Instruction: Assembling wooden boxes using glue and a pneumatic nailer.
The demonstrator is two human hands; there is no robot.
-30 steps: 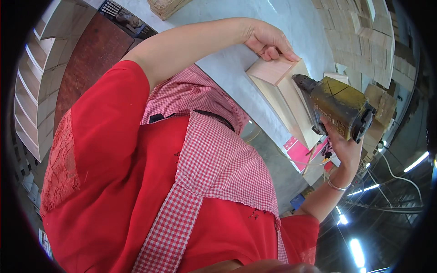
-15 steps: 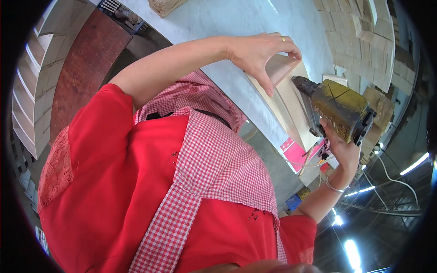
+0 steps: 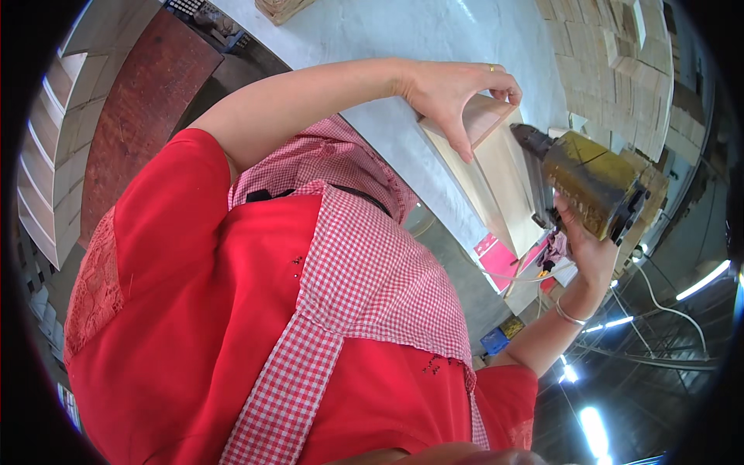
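Right grip holds yellow tool (underside hidden).

Left hand now spread wide across the box's end panel, its bunched fingers opened out, thumb reaching down toward the near edge, right hand and tool shifted a little rightward, uncovering more of the box's side.

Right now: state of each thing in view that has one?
Wooden workpiece: resting on table
Left hand: gripping workpiece's end
Yellow tool: held; running or idle, can't tell
Right hand: closed around tool
Wood pieces: stacked
Overhead lights: lit
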